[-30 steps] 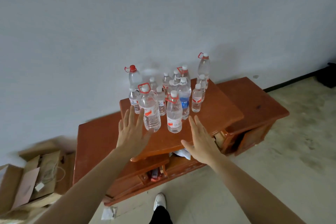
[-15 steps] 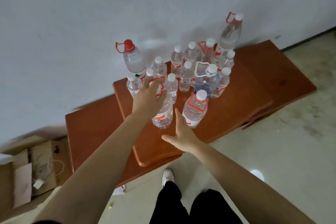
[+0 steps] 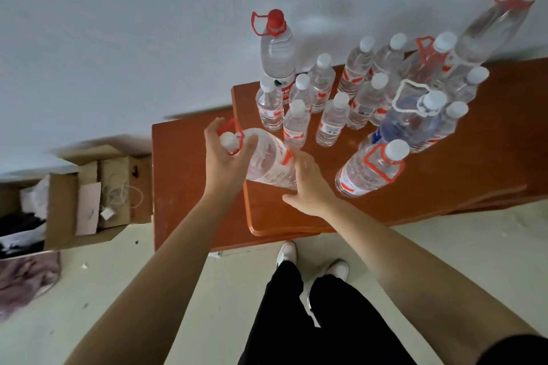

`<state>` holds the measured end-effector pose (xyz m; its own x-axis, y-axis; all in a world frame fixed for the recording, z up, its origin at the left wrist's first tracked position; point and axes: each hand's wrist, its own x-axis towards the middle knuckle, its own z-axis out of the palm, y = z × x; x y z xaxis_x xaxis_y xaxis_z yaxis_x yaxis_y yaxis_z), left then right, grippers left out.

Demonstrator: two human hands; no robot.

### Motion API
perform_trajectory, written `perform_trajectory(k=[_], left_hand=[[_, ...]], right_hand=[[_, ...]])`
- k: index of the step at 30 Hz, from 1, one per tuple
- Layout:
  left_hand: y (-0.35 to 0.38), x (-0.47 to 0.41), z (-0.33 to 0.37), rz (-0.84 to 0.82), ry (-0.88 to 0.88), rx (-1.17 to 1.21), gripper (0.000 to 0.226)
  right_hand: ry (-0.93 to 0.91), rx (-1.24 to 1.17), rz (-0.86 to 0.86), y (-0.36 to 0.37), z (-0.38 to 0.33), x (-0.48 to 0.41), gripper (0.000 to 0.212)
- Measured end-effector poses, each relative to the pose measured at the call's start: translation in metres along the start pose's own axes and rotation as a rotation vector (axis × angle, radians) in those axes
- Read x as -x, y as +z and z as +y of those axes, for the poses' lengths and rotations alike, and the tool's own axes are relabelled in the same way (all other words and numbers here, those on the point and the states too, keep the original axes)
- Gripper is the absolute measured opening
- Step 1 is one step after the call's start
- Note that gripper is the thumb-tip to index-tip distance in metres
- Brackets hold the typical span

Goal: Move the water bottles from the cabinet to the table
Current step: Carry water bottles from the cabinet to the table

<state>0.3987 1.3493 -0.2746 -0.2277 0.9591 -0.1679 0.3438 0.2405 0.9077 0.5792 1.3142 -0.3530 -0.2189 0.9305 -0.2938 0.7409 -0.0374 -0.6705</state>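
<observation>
Several clear water bottles stand grouped on the brown wooden cabinet by the white wall. My left hand grips the neck and red handle of a large clear bottle, which tilts toward me at the cabinet's front left. My right hand presses against that bottle's lower body, fingers around its base. Another large bottle with a red handle stands just right of my right hand. A blue-tinted bottle with a white handle stands behind it. A tall red-capped bottle stands at the back left.
A lower wooden surface extends to the left of the raised top. An open cardboard box with paper and cord sits on the floor at left, cloth beside it. My legs and white shoes stand close to the cabinet's front edge.
My left hand has closed on the large bottle's neck and tipped it toward me. My right hand moved from beside the bottle onto its base. The view has come closer.
</observation>
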Motion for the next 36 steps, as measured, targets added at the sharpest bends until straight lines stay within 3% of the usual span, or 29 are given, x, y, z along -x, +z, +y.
perform_trajectory(k=[4, 8, 10, 12, 16, 18, 20, 25, 30, 33, 36], left_hand=[[-0.017, -0.020, -0.022, 0.258, -0.262, 0.086, 0.060], [-0.038, -0.037, -0.059, 0.303, -0.419, 0.152, 0.046], [-0.041, -0.039, -0.083, 0.259, -0.497, 0.166, 0.047], [-0.039, -0.038, -0.102, 0.184, -0.544, 0.193, 0.049], [-0.025, -0.030, -0.131, 0.019, -0.662, 0.167, 0.056], [-0.008, -0.023, -0.139, -0.150, -0.758, 0.124, 0.069], [0.010, -0.016, -0.146, -0.309, -0.789, -0.088, 0.086], [0.033, -0.005, -0.135, -0.554, -0.525, -0.716, 0.107], [0.042, -0.009, -0.129, -0.629, -0.126, -1.278, 0.115], [0.058, -0.015, -0.137, -0.771, 0.234, -1.345, 0.123], [0.068, -0.017, -0.150, -0.758, 0.338, -1.269, 0.115]], right_hand=[[-0.026, 0.131, -0.039, 0.018, 0.000, 0.005, 0.105], [-0.061, 0.272, -0.047, 0.026, 0.009, -0.012, 0.115], [-0.044, 0.306, -0.086, 0.030, 0.014, -0.027, 0.130], [-0.021, 0.376, -0.107, 0.036, 0.020, -0.039, 0.132], [0.056, 0.583, -0.054, 0.042, 0.036, -0.035, 0.114], [0.086, 0.659, -0.060, 0.046, 0.045, -0.024, 0.102], [0.109, 0.689, -0.065, 0.052, 0.052, -0.014, 0.097], [0.130, 0.709, -0.098, 0.053, 0.057, -0.014, 0.109], [0.186, 0.716, -0.150, 0.056, 0.058, -0.020, 0.126], [0.195, 0.704, -0.125, 0.060, 0.061, -0.020, 0.123], [0.196, 0.707, -0.100, 0.061, 0.063, -0.021, 0.122]])
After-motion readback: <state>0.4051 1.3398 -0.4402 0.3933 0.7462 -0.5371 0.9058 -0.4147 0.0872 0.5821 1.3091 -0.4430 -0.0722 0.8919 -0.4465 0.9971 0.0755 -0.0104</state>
